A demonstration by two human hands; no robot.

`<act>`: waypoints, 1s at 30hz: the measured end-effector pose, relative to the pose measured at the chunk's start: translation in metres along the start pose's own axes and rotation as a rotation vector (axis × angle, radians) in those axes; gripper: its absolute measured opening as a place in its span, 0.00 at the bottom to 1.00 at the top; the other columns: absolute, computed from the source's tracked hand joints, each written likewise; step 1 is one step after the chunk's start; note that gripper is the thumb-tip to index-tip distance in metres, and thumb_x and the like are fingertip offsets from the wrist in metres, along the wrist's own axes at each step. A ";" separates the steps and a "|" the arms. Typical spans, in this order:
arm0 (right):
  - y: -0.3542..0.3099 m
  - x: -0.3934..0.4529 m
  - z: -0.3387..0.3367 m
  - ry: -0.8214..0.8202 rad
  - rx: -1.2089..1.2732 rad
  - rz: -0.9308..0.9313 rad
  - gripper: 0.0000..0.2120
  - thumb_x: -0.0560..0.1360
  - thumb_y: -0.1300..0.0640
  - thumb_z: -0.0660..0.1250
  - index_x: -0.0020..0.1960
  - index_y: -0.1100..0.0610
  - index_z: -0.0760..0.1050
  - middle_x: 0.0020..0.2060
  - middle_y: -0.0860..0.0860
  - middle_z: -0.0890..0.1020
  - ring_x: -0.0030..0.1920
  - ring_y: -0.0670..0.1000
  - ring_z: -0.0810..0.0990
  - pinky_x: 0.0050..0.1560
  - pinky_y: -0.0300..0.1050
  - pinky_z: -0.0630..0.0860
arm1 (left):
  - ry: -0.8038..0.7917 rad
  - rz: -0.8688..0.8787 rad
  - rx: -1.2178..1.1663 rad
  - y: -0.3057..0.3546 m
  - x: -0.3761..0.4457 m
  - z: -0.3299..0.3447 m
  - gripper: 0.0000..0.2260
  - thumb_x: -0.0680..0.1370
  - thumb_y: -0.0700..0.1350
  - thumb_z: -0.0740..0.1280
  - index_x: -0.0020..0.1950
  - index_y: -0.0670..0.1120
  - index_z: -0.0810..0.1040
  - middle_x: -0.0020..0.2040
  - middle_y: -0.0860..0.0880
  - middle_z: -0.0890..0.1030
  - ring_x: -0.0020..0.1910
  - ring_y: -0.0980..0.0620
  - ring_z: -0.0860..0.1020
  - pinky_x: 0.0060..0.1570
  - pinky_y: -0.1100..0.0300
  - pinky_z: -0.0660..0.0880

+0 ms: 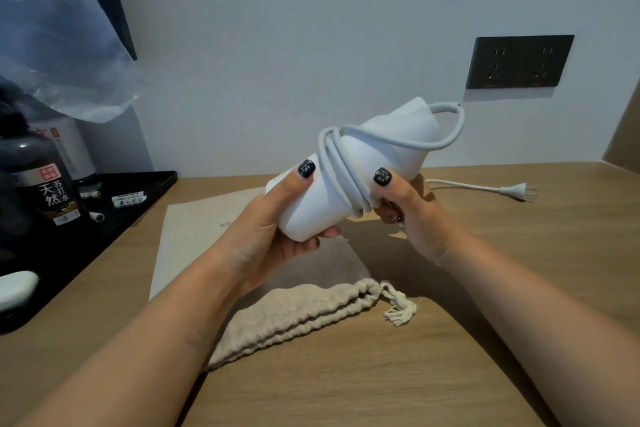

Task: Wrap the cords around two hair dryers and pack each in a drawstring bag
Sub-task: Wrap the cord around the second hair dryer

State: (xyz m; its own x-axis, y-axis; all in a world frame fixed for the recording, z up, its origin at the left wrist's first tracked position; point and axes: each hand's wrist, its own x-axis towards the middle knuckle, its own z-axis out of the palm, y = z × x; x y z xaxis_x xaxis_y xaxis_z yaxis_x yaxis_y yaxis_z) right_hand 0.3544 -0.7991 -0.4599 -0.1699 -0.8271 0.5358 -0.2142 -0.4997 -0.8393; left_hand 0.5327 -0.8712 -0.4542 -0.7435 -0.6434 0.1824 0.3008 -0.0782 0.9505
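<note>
A white hair dryer is being held above the tabletop by two bare hands. The left hand is being curled around the lower end of the dryer's body, with the thumb lying on top and the fingers tucked beneath. The right hand is being closed around the middle of the dryer, where the thumb is pressing the wrapped turns of the white cord against the body. Several turns are being kept around the middle, and one loose loop is arching past the far end of the dryer. The rest of the cord is lying on the tabletop behind the right hand, ending in a plug near the wall.

Just below the hands, a flat beige bag is lying on the tabletop. Nearer the person, a bunched-up drawstring bag is lying with its frayed cord end pointing right. To the left, a black tray is carrying a dark bottle and small packets. On the wall, a dark double socket is being seen.
</note>
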 end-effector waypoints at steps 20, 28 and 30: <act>0.002 0.002 -0.001 0.011 -0.062 0.185 0.18 0.74 0.44 0.64 0.36 0.58 0.72 0.26 0.47 0.68 0.25 0.43 0.63 0.26 0.33 0.60 | 0.445 0.329 0.404 -0.008 0.011 -0.003 0.21 0.63 0.55 0.77 0.49 0.49 0.75 0.45 0.51 0.81 0.39 0.62 0.79 0.37 0.68 0.75; 0.003 0.006 -0.003 0.095 -0.274 0.314 0.29 0.72 0.38 0.65 0.47 0.67 0.81 0.27 0.48 0.75 0.25 0.42 0.68 0.31 0.37 0.64 | 0.553 0.451 0.739 -0.008 0.009 -0.009 0.19 0.66 0.52 0.78 0.47 0.57 0.69 0.44 0.57 0.77 0.39 0.67 0.77 0.31 0.68 0.75; 0.005 0.007 -0.005 0.075 -0.314 0.343 0.25 0.75 0.41 0.65 0.48 0.65 0.82 0.27 0.48 0.75 0.24 0.41 0.67 0.30 0.36 0.64 | 0.563 0.487 0.798 -0.010 0.008 -0.012 0.21 0.65 0.52 0.78 0.49 0.57 0.69 0.44 0.58 0.77 0.41 0.66 0.78 0.32 0.67 0.76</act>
State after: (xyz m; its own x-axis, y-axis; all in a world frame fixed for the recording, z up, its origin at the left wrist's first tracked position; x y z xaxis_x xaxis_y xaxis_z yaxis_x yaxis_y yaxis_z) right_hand 0.3475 -0.8064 -0.4601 -0.3479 -0.9043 0.2472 -0.4122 -0.0893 -0.9067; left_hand 0.5310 -0.8847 -0.4650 -0.2089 -0.7434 0.6354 -0.1365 0.6656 0.7338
